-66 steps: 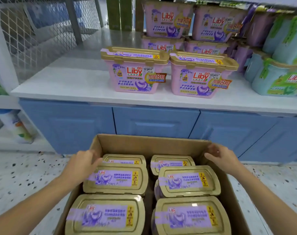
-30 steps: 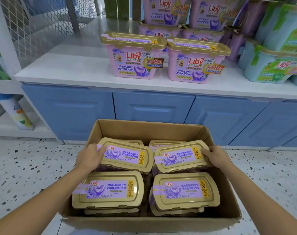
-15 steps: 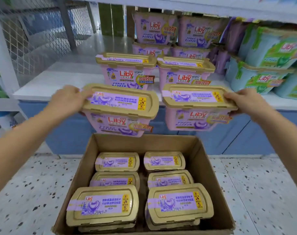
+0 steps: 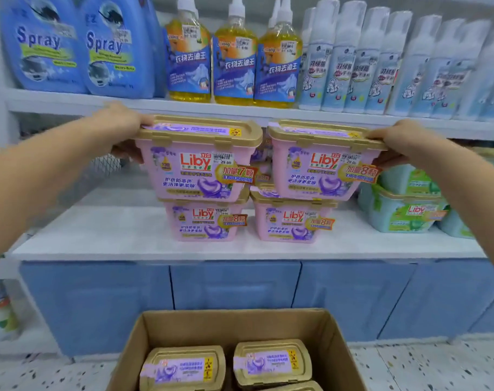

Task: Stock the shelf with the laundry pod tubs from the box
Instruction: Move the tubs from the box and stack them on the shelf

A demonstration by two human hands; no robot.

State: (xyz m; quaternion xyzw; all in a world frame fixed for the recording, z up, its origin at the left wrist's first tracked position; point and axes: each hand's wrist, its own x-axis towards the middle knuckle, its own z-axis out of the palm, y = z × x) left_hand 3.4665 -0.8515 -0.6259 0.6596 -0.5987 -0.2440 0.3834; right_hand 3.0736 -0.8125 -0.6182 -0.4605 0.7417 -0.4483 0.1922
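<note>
Pink tubs with gold lids fill mid-frame: the left hand (image 4: 119,128) has its grip closed on the left tub (image 4: 197,162), the right hand (image 4: 400,142) on the right tub (image 4: 321,162), each sitting atop a shelved tub (image 4: 203,221) on the white shelf (image 4: 127,235). Bottom centre, the cardboard box (image 4: 234,323) holds more.

Head view — faces shelf (image 4: 240,249), close.

Two laundry pod tubs, one in the left hand (image 4: 119,128) and one in the right hand (image 4: 400,142), sit side by side atop two shelved tubs (image 4: 203,221). The box (image 4: 155,334) stands on the floor before the shelf (image 4: 127,235); bottles (image 4: 234,57) line the shelf above.
</note>
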